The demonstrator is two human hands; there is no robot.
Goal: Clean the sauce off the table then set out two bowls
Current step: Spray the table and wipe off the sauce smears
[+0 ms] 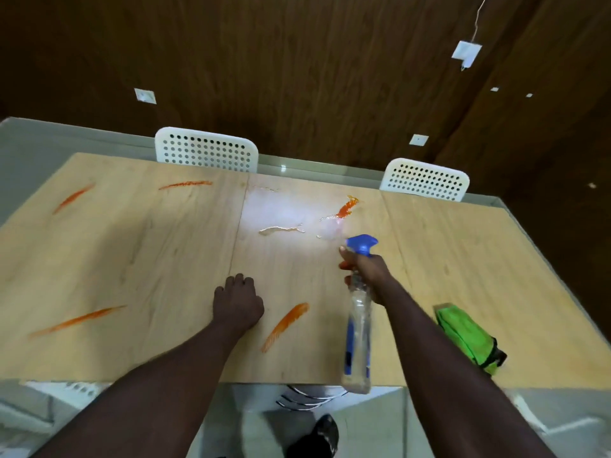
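Five orange-red sauce streaks (286,325) lie smeared across a pale wood-grain bench (148,259): two at the far left, one near the far middle, one at the near left and one near the middle front. The far middle streak is thin and brushy, beside a glossy wet patch (281,230). The right hand (367,269) grips the neck of a clear plastic spray bottle (358,325) with a blue trigger head, above the bench. The left hand (238,302) rests on the bench, fingers curled under, holding nothing. A folded green cloth (466,335) lies at the near right.
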